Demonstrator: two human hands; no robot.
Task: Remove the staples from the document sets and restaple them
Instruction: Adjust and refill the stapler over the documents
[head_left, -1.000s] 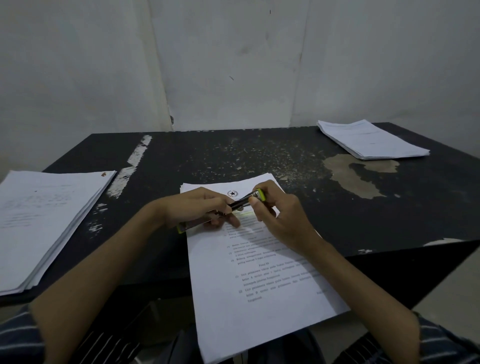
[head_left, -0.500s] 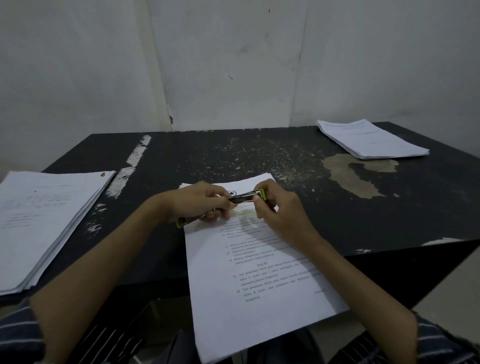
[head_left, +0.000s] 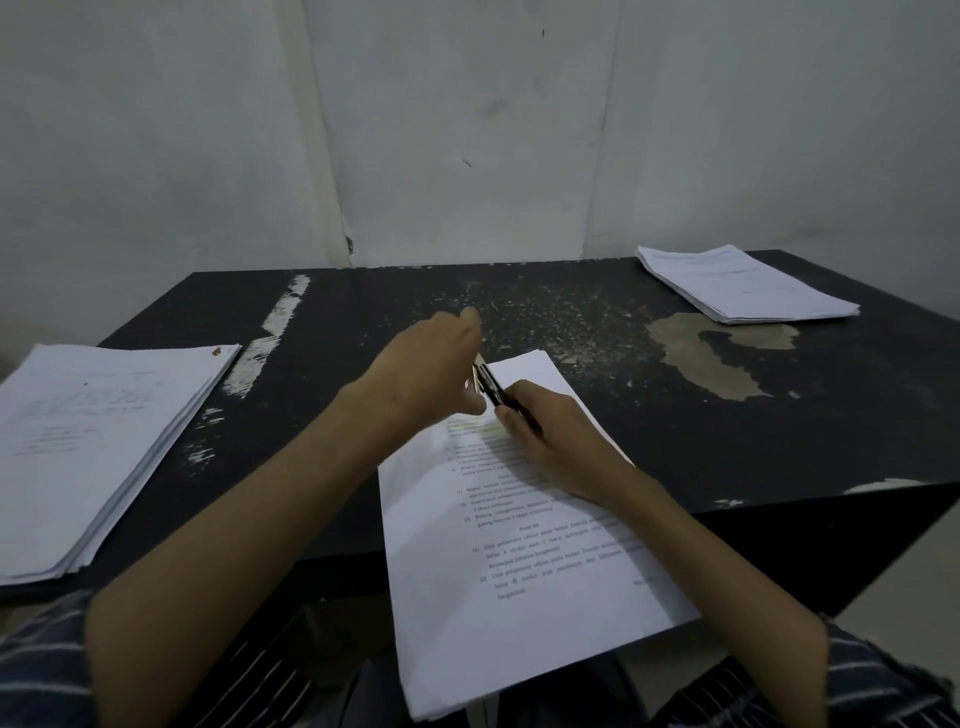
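A printed document set (head_left: 524, 566) lies in front of me, its lower half hanging over the near edge of the black table (head_left: 363, 312). My right hand (head_left: 556, 441) rests on the page and grips a dark stapler (head_left: 489, 388), which points up and away toward the sheet's top left. My left hand (head_left: 426, 371) hovers over the top left corner of the document, back of the hand toward me, one finger stretched forward. Its fingertips sit right beside the stapler's metal front end. Whether they touch or pinch anything is hidden.
A thick stack of papers (head_left: 98, 436) lies at the table's left edge. A smaller stack (head_left: 743, 286) sits at the far right corner. The tabletop has worn patches of peeled paint (head_left: 717, 353). A white wall stands close behind the table.
The stapler has swung from lying crosswise between both hands to pointing away, held by my right hand. My left hand has lifted and moved forward over the page's top left corner.
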